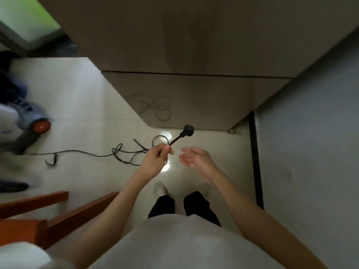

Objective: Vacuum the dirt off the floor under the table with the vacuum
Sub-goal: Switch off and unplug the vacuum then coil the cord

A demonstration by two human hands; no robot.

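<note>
My left hand (158, 155) is shut on the black power cord just behind its plug (186, 130), which points up and to the right. The cord (87, 153) trails left across the pale tiled floor in loose loops to the grey and white vacuum (23, 125) with an orange wheel at the far left. My right hand (196, 157) hovers open just right of the left hand, holding nothing. Both hands are held above the floor in front of my feet.
A tall brown cabinet (184, 55) stands ahead, its glossy side reflecting the cord. A pale wall (310, 152) with a dark skirting strip runs along the right. Orange wooden furniture (48, 216) sits at lower left. A window shows at upper left.
</note>
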